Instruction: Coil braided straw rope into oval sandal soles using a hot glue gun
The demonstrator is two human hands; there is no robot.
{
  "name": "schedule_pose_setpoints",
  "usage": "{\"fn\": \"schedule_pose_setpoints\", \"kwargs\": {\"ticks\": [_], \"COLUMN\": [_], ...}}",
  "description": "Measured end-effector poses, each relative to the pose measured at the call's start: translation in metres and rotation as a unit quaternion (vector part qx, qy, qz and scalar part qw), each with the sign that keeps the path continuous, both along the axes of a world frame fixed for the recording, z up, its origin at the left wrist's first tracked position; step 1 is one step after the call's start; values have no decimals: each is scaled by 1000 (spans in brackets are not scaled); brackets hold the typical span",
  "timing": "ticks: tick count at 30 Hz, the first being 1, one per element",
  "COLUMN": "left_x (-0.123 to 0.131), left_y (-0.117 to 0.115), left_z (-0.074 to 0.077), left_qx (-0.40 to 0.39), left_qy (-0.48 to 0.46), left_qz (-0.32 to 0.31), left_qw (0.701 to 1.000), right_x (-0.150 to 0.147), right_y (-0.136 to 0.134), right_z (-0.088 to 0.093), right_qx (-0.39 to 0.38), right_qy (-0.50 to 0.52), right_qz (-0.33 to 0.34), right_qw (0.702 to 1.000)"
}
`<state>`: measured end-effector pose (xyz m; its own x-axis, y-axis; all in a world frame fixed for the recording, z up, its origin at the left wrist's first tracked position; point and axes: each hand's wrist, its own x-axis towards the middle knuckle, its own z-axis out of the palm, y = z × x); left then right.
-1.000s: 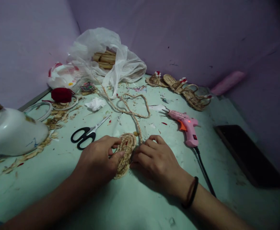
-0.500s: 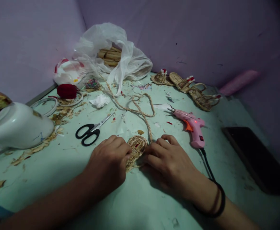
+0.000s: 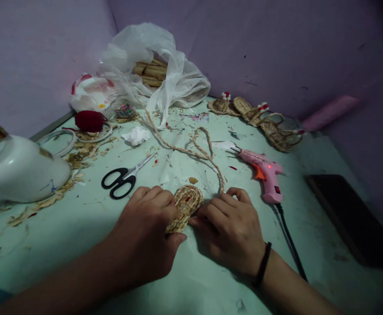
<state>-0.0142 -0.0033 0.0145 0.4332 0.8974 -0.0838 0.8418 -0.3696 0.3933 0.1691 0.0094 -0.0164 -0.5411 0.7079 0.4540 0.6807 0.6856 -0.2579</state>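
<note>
A coiled oval piece of braided straw (image 3: 189,202) lies on the pale green table between my hands. My left hand (image 3: 154,232) grips its left edge, fingers on top and thumb below. At its right side, my right hand (image 3: 229,227) has its fingers closed on the straw braid (image 3: 217,168), whose length runs up and away in a loop toward the plastic bag. The fingertips of the right hand are close to the coil's lower right edge.
Black-handled scissors (image 3: 122,179) lie left of the coil. A pink glue gun (image 3: 265,173) with a cord, a dark phone-like slab (image 3: 349,214) and straw slippers (image 3: 248,111) are to the right. Behind are a plastic bag (image 3: 185,83) and red yarn (image 3: 89,121); a white jug (image 3: 24,170) stands left.
My right hand has shifted slightly away from the coil, drawing the braid rightward. My left thumb now shows below the coil, and the camera view has shifted slightly.
</note>
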Motion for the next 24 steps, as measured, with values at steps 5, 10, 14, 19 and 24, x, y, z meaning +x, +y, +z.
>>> {"fn": "schedule_pose_setpoints", "kwargs": {"ticks": [5,10,14,19,24], "left_x": [5,11,15,14,11], "left_y": [-3,-4,-4,-6,-7], "left_z": [-1,-7,-12,-11,-8], "left_qx": [21,67,100,101,86], "left_qy": [5,11,14,23,35], "left_qz": [0,21,31,25,16], "left_qw": [1000,997,994,994,996], "right_x": [-4,-9,-14,-8,11], "right_y": [-2,-5,-7,-4,3], "right_z": [0,0,-1,2,9], "right_qx": [7,1,10,-15,-54], "right_qy": [-5,-1,-2,-4,-5], "right_qz": [-23,-49,-69,-41,26], "right_qw": [1000,999,998,999,998]}}
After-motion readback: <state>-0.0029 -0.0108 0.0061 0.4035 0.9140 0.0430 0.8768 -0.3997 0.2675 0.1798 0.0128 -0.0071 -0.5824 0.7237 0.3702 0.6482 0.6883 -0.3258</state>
